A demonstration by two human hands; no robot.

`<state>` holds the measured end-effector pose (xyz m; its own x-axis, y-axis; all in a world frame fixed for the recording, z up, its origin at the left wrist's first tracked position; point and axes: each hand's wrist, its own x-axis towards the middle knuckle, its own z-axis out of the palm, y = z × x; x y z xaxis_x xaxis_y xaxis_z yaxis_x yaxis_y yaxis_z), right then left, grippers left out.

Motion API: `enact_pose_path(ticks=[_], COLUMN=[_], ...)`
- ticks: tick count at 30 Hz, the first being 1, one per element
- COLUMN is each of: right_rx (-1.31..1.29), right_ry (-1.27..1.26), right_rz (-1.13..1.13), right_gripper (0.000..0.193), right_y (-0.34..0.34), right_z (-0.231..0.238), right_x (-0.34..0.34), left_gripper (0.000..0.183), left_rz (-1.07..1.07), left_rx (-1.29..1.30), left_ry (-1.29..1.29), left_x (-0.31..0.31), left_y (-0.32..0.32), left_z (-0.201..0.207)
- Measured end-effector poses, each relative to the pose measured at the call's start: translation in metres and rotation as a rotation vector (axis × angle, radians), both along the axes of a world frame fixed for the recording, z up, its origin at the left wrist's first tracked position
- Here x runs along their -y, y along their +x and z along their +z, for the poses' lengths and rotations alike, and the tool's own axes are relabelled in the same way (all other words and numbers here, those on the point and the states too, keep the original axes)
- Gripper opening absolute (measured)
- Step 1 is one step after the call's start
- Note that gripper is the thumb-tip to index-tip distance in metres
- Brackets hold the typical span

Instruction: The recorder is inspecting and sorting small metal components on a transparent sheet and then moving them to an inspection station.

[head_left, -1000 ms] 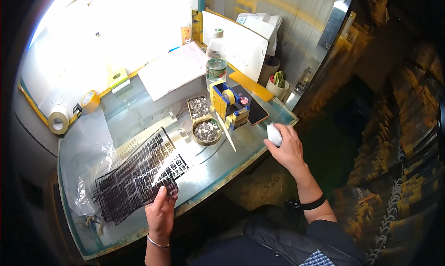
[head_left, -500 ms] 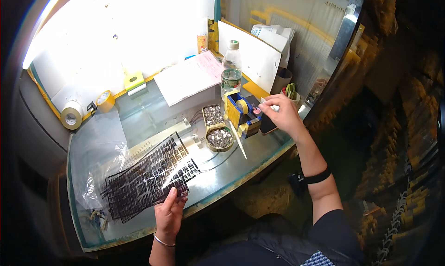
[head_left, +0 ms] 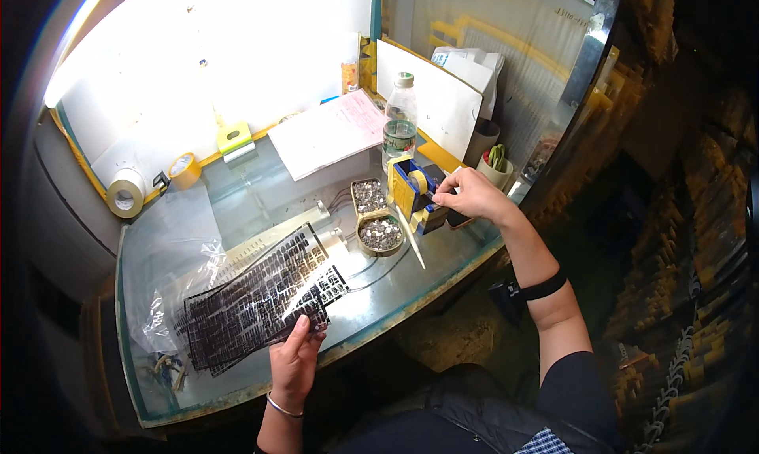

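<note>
My left hand (head_left: 296,357) grips the near corner of a stack of thin black sheets (head_left: 253,304), thumb on top. Rows of small cut-out shapes cover the sheets, which fan apart slightly over the glass tabletop. My right hand (head_left: 474,196) is closed in a pinch at the front of a blue and yellow tape dispenser (head_left: 410,187); what the fingertips hold is hidden. A slim white tip shows above its knuckles. Left of the dispenser are two joined tins, a squarish one (head_left: 368,194) and a round one (head_left: 379,234), filled with small silvery bits. A pointed white stick (head_left: 412,239) lies beside them.
A water bottle (head_left: 400,126) stands behind the dispenser, by papers (head_left: 328,134). Tape rolls (head_left: 125,196) and a yellow-green block (head_left: 234,140) line the back left. Clear plastic (head_left: 162,327) lies at left. A cup (head_left: 496,169) stands right, near the glass tabletop's edge (head_left: 371,337).
My right hand has moved left and slightly down, its fingertips now against the dispenser's front. My left hand keeps its hold on the black sheets. The whole view has shifted a little.
</note>
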<state>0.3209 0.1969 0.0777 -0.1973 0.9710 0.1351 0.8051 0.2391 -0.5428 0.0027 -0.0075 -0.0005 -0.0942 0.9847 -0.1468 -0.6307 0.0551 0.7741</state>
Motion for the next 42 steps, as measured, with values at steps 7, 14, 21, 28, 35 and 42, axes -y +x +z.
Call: enact_pose_path(ticks=[7, 14, 21, 28, 35, 42], right_rx=[0.053, -0.149, -0.208, -0.558, -0.48, -0.473], right_ry=[0.267, 0.223, 0.299, 0.103, 0.096, 0.086], right_rz=[-0.146, -0.25, 0.142, 0.388, 0.343, 0.338], right_gripper=[0.019, 0.02, 0.019, 0.012, 0.011, 0.011], right_y=[-0.017, -0.006, -0.089, -0.155, -0.169, -0.17], right_z=[0.003, -0.027, -0.015, -0.061, -0.066, -0.064], right_x=[0.024, 0.044, 0.101, 0.15, 0.152, 0.15], left_gripper=[0.02, 0.02, 0.017, 0.012, 0.012, 0.012], left_rz=[-0.004, -0.022, 0.035, -0.006, -0.003, 0.008], left_rx=[0.001, -0.005, 0.041, 0.061, 0.074, 0.082], left_ry=[0.011, -0.012, -0.108, -0.056, -0.034, -0.027], left_x=[0.001, -0.002, 0.002, -0.001, 0.0, -0.001], left_y=[-0.001, 0.002, -0.007, -0.003, -0.004, -0.004], left_z=[0.001, 0.003, -0.005, -0.002, -0.003, -0.003])
